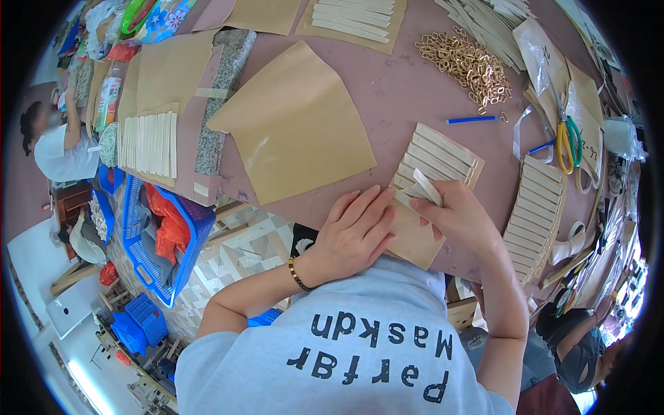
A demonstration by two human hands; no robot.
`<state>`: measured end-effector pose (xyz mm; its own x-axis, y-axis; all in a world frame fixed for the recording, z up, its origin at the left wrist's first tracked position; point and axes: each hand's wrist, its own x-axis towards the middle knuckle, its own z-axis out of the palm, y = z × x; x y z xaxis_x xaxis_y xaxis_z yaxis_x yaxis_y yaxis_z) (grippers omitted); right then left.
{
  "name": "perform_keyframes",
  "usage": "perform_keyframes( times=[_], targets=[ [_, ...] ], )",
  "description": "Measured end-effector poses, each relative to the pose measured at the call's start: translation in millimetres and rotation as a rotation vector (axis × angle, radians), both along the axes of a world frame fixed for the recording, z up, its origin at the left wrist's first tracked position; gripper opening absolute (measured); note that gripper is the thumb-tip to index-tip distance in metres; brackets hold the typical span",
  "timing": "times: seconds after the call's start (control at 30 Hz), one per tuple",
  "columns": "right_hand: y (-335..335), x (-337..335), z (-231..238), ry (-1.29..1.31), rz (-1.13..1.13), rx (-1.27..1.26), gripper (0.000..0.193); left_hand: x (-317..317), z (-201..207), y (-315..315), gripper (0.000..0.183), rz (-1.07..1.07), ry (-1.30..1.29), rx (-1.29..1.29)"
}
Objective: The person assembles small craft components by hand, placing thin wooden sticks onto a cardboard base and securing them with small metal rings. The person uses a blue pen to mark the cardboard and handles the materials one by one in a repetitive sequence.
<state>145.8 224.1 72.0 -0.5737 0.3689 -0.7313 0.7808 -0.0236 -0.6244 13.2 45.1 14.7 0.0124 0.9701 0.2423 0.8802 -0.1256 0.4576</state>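
Note:
My left hand point(357, 232) lies with its fingers stretched out on the near part of a tan card point(415, 238) at the table's front edge. Across the card's far part runs a row of pale strips point(432, 153), side by side. My right hand point(456, 214) is closed around a white, flat, curved piece point(423, 185), held against the card beside the strips. Its lower end is partly hidden by my fingers, and I cannot make out its exact kind. To the right lies a second card of pale strips point(534, 211).
Brown paper sheets point(304, 131) cover the table's left part, near a stone slab point(220, 111). Gold metal links point(470, 66), a blue pen point(472, 120) and scissors point(566, 142) lie beyond my right hand. A blue basket point(169, 235) stands below left. Other people sit at both sides.

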Motion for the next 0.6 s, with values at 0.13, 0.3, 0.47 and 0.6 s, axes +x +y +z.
perform_keyframes(
  times=[0.13, 0.3, 0.47, 0.6],
  targets=[
    [0.8, 10.0, -2.7, 0.053, -0.079, -0.033, 0.024, 3.0, 1.7, -0.2, 0.038, 0.005, 0.026, -0.054],
    [6.1, 38.8, -2.1, 0.073, -0.114, 0.02, 0.022, 5.8, 2.5, -1.5, 0.039, 0.011, 0.076, -0.079],
    [-5.6, 46.3, -6.1, 0.091, -0.168, 0.143, 0.021, 5.4, 1.9, -2.2, 0.04, 0.001, 0.091, -0.088],
    [-9.4, 46.4, -5.7, 0.058, -0.166, 0.178, 0.021, 5.9, 1.7, -2.0, 0.042, -0.004, 0.102, -0.101]
  ],
)
